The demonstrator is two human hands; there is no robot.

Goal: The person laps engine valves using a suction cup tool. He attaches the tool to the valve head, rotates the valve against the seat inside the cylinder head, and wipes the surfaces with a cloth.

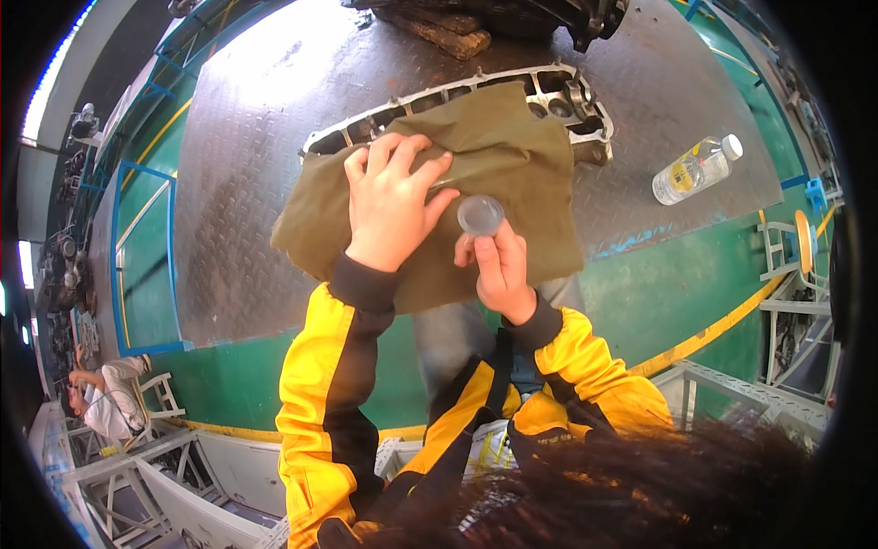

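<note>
An olive-green cloth (535, 183) is draped over a long metal engine casting (366, 123), whose far edge and right end stick out from under it. My left hand (393, 201) rests on the cloth with its fingers bent and apart. Just right of it, my right hand (501, 270) pinches a small round translucent disc-like piece (480, 216) between thumb and fingers. Whether this piece is a flat disc or the end of something deeper, I cannot tell. The cloth hangs over the near table edge toward my legs.
A clear bottle (690, 172) with a yellow label and white cap lies on the dark metal tabletop (247, 183) at right. A large dark machine part (540, 14) stands at the far edge. A seated person (110, 398) is at far left; metal frames (732, 393) stand lower right.
</note>
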